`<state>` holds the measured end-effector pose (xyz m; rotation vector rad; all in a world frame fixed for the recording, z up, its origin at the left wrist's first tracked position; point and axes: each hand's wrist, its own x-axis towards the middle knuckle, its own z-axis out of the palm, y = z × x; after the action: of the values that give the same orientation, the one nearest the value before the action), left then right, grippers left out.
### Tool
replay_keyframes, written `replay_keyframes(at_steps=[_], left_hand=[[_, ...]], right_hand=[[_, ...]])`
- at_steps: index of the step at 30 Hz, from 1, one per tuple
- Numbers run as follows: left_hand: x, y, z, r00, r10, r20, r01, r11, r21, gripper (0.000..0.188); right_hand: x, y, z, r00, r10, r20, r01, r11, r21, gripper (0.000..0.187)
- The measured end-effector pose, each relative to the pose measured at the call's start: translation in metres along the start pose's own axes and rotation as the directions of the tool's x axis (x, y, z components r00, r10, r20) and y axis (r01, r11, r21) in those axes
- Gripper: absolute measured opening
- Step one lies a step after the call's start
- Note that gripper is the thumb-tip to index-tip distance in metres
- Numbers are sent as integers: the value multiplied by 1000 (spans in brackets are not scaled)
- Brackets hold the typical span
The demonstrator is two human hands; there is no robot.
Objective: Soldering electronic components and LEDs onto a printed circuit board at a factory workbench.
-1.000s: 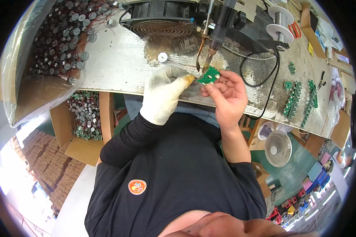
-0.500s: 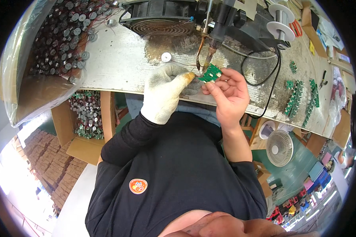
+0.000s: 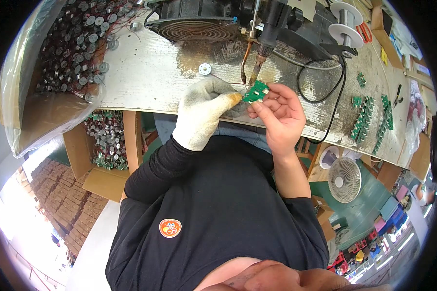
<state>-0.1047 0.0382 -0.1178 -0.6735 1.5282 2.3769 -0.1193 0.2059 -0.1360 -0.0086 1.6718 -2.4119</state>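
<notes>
My right hand (image 3: pixel 281 114), bare, pinches a small green circuit board (image 3: pixel 256 92) between thumb and fingers. Directly above the board's upper edge is the tip of a soldering iron (image 3: pixel 258 65) fixed in a stand; whether they touch I cannot tell. Beside it a thin copper-coloured solder feed tube (image 3: pixel 245 63) points down. In a white glove with a stained thumb, my left hand (image 3: pixel 204 109) is closed at the board's left edge, on what looks like a thin wire. That wire runs toward a small round motor (image 3: pixel 205 69) lying on the bench.
A plastic-lined heap of small wired motors (image 3: pixel 77 53) fills the bench's left. Behind are a black fan (image 3: pixel 194 26) and a solder spool (image 3: pixel 345 24). Rows of green boards (image 3: pixel 361 121) and cutters (image 3: pixel 398 96) lie right. Below left stands a carton of parts (image 3: pixel 109 140); a black cable (image 3: pixel 330 116) hangs over the edge.
The board has shifted slightly down and left and turned a little in my right hand. My left fingertips have moved slightly right, closer against the board.
</notes>
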Motion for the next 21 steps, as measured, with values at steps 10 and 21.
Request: replay_keyframes(at_steps=[10,21], left_hand=[[0,3,1,1000,-4,18,3,998,58,12],[-1,7,4,1000,13,2,-13,996,87,12]], right_hand=[[1,2,0,999,-40,35,42,998,-50,38],[2,-7,6,1000,-25,-10,25,1000,-17,39]])
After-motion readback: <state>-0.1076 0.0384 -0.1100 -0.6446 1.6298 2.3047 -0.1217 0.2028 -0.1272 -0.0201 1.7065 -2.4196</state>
